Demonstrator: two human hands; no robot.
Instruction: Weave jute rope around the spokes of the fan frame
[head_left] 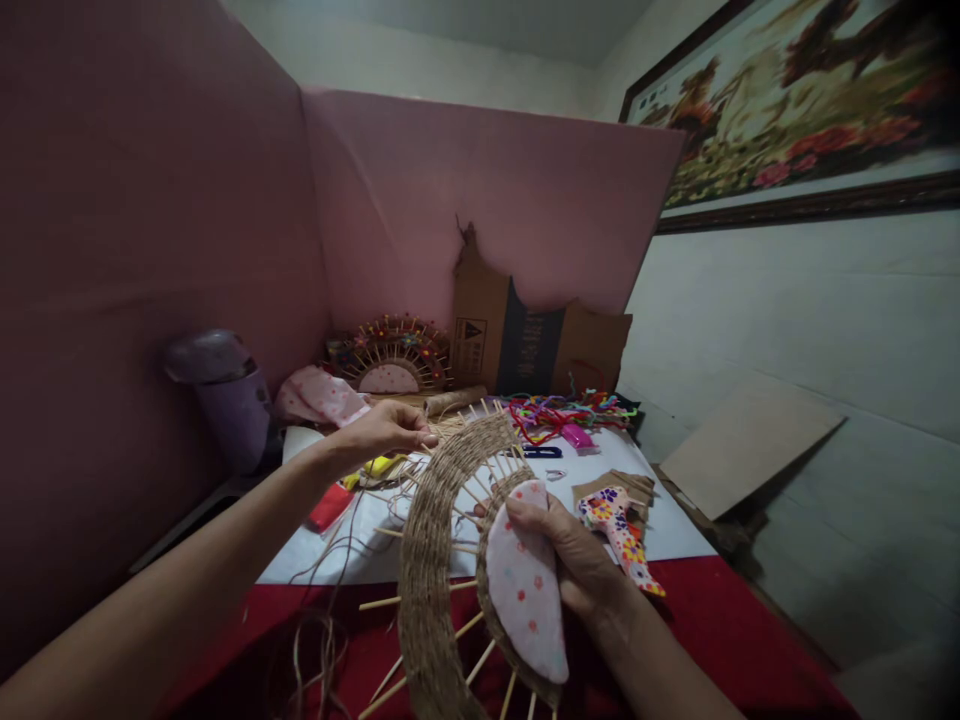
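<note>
A half-round fan-shaped piece [435, 530] of thin wooden sticks, with brown twine woven through them in a wide outer band and a narrow inner one, stands tilted in front of me. At its centre is a white cloth half-circle [529, 585] with red dots. My right hand [574, 555] grips this padded centre, thumb on top and fingers mostly hidden behind. Near the upper outer edge of the band, my left hand [397, 427] is closed in a pinch, apparently on the twine. Loose twine [319, 640] hangs in loops below, to the left.
A similar decorated half-round piece [390, 375] leans at the back, beside torn cardboard [540, 345]. Colourful pipe cleaners [562, 412], a pink packet [579, 437] and a flowered cloth shape [622, 530] lie on the right. A purple container [236, 410] stands left.
</note>
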